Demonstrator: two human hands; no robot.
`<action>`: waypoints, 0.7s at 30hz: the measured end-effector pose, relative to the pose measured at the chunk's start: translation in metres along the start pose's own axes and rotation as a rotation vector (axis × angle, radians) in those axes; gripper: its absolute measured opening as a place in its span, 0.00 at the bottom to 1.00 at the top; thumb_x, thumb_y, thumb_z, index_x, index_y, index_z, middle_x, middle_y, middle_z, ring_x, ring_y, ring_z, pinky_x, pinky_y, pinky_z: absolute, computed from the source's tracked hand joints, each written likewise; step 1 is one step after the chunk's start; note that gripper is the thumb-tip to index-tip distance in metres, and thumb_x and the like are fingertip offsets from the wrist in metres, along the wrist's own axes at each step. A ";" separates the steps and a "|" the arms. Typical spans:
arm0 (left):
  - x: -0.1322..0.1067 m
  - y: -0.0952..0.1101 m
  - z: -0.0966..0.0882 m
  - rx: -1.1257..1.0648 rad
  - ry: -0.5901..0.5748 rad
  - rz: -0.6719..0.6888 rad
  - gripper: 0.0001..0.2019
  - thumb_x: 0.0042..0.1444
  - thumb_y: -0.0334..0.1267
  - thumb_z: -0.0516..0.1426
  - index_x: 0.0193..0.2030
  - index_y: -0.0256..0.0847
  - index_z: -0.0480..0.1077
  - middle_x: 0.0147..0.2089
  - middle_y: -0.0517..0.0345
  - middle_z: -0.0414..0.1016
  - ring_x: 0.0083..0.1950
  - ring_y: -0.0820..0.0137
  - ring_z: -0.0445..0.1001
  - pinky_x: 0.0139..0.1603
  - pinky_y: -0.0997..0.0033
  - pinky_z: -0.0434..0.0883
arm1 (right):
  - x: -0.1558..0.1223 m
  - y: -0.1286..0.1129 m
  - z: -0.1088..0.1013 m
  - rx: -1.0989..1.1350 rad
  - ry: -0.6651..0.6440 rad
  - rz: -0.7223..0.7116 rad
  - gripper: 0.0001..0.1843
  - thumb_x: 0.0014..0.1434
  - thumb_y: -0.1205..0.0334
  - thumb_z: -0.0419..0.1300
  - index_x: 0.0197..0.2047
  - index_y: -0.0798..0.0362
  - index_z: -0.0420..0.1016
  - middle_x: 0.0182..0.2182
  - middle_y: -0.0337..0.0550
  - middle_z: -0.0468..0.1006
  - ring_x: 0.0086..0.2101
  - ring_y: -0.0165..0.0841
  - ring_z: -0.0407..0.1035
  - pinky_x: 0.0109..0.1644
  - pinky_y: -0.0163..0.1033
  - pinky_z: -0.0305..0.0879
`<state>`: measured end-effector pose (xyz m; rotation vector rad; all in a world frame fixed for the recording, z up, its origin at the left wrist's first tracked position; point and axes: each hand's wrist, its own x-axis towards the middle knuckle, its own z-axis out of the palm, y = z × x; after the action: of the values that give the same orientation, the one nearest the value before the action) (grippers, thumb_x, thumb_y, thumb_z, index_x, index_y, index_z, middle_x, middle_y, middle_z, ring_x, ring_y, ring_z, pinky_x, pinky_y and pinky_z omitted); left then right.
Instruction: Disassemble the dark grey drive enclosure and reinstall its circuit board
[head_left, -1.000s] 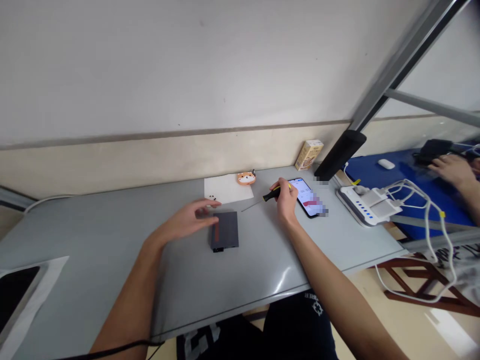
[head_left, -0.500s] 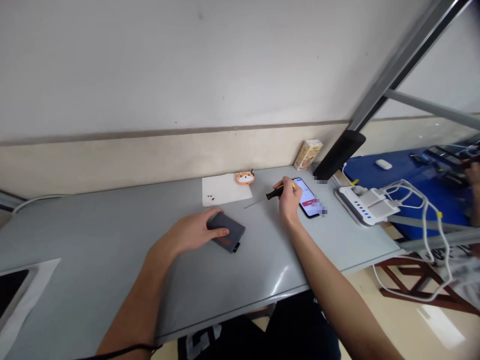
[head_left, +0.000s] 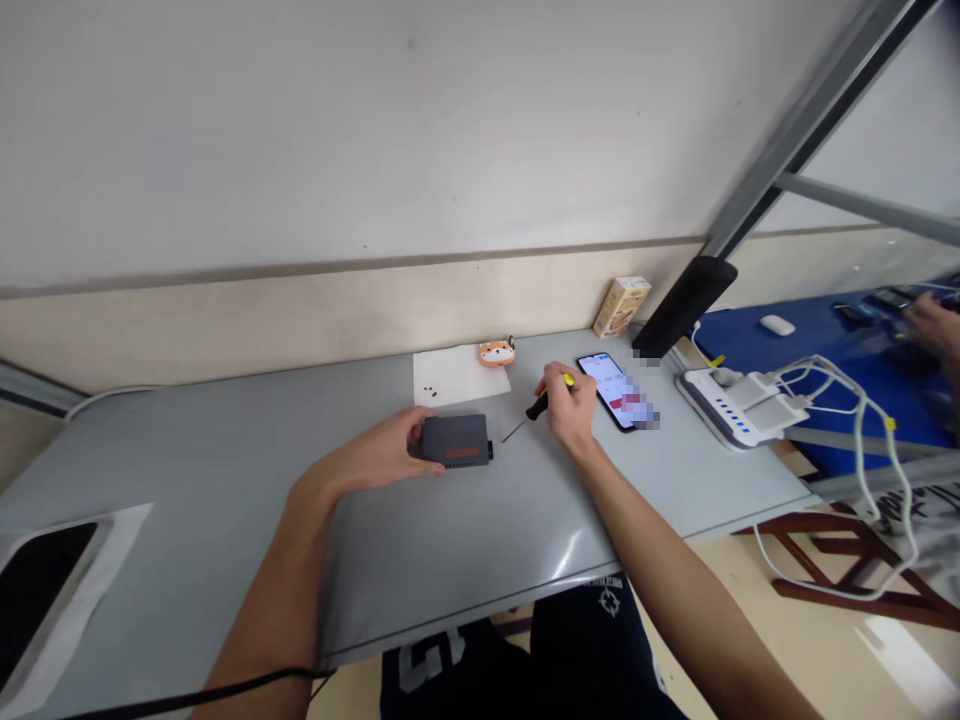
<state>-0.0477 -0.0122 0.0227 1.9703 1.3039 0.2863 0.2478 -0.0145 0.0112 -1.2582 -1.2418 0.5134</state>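
Dark grey rectangular box (head_left: 454, 438) now crosswise, no longer diagonal, left hand (head_left: 391, 448) gripping its left end; protruding black part (head_left: 490, 450) faces black-and-yellow screwdriver (head_left: 535, 409) held in right hand (head_left: 570, 412).

A head-worn camera looks forward and down, from close range, across a gray desk (head_left: 217, 440) toward the pale wall (head_left: 450, 150) behind.

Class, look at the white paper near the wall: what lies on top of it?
A few small dark pieces lie on the white paper, and an orange animal-faced case overlaps its far right corner. What is beneath the case cannot be seen.
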 end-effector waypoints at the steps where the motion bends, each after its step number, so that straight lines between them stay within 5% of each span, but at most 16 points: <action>1: 0.001 0.001 0.001 0.012 0.005 0.000 0.33 0.47 0.57 0.69 0.58 0.48 0.73 0.48 0.52 0.79 0.44 0.56 0.81 0.39 0.61 0.77 | -0.003 -0.001 0.002 0.001 -0.025 -0.007 0.21 0.63 0.58 0.52 0.18 0.51 0.68 0.16 0.35 0.64 0.21 0.29 0.58 0.28 0.37 0.52; 7: 0.006 0.010 0.008 0.076 0.004 0.028 0.33 0.48 0.60 0.68 0.59 0.50 0.72 0.60 0.50 0.71 0.57 0.52 0.76 0.56 0.55 0.75 | -0.009 -0.001 0.008 0.022 -0.043 -0.019 0.22 0.64 0.58 0.52 0.18 0.51 0.67 0.16 0.35 0.65 0.21 0.29 0.59 0.29 0.37 0.53; 21: 0.009 0.024 0.022 0.164 0.042 0.041 0.30 0.51 0.62 0.65 0.53 0.46 0.68 0.59 0.48 0.68 0.57 0.52 0.73 0.54 0.55 0.73 | -0.013 0.002 0.008 0.012 0.088 -0.057 0.25 0.66 0.54 0.52 0.18 0.50 0.67 0.16 0.36 0.65 0.20 0.29 0.58 0.28 0.38 0.53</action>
<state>-0.0151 -0.0194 0.0217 2.1403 1.3522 0.2487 0.2365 -0.0217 0.0029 -1.2189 -1.1953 0.4193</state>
